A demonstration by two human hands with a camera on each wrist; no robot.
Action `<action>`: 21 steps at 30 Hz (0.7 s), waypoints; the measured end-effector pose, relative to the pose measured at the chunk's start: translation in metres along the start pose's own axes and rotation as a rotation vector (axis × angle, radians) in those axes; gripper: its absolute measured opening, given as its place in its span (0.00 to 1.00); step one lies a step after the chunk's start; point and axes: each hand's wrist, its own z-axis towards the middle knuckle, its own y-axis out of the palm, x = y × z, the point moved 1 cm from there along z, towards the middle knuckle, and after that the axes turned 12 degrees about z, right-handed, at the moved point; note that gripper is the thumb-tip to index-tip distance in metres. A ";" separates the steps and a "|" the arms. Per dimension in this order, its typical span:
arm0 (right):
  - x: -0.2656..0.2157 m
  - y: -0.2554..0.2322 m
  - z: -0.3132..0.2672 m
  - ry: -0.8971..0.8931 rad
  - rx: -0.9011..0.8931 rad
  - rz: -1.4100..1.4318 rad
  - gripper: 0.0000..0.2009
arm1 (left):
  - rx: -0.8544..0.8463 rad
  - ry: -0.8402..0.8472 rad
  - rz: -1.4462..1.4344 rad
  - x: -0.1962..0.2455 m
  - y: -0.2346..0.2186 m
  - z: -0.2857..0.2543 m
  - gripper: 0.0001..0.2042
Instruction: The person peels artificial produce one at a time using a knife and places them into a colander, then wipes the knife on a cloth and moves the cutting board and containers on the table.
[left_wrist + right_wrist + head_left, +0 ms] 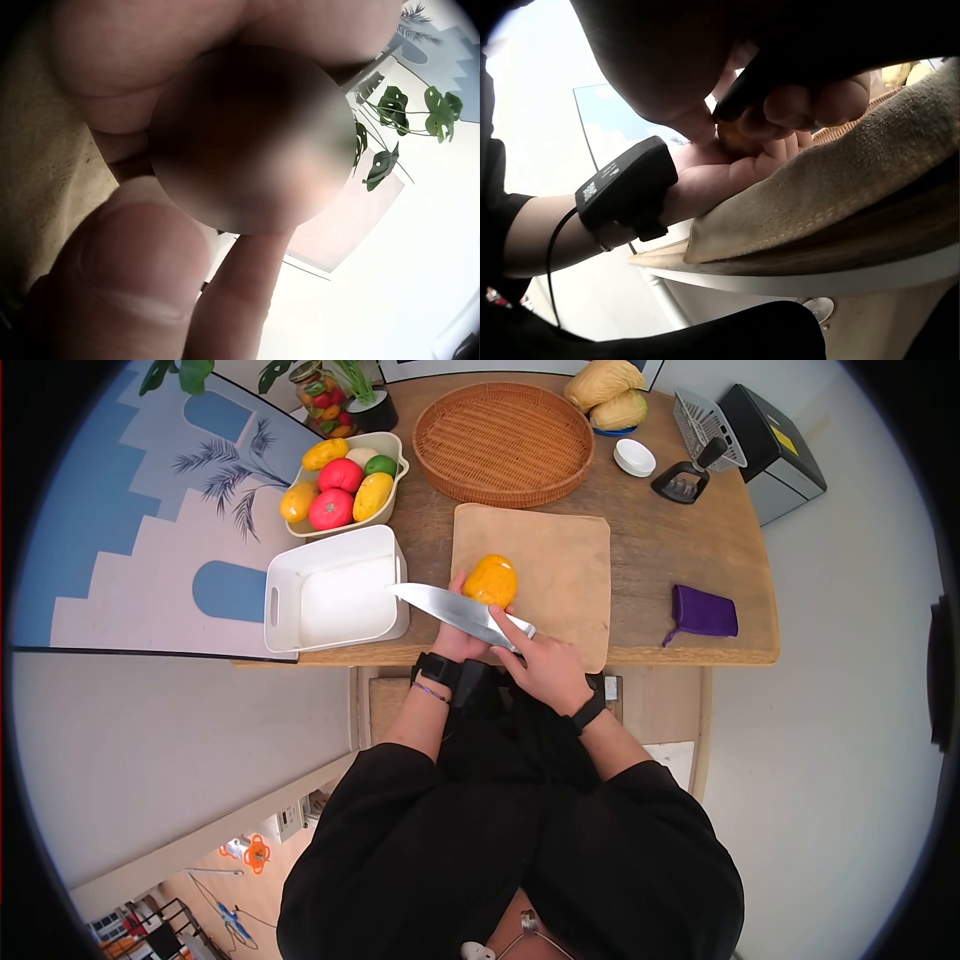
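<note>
A yellow-orange mango (491, 581) sits in my left hand (460, 641), which holds it from beneath over the near left part of a beige cloth mat (560, 560). My right hand (552, 668) grips a kitchen knife (445, 603) by its handle, index finger stretched along the blade's heel. The broad silver blade points left, passing in front of the mango's near side and over the left hand. From the right wrist, the left palm (720, 180) faces up close to the mat, the mango mostly hidden behind the right fingers (791, 105).
A white plastic bin (275, 618) stands left of the mat, a cream basket (395, 488) of mangoes and other fruit behind it. Beyond the mat lies a round wicker tray (505, 445). To the right are a purple pouch (705, 612), a white bowl (634, 458) and a black-handled tool (683, 482).
</note>
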 end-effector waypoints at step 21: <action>0.039 -0.068 0.038 0.474 0.083 -0.053 0.28 | -0.025 -0.029 0.041 0.006 0.009 -0.004 0.29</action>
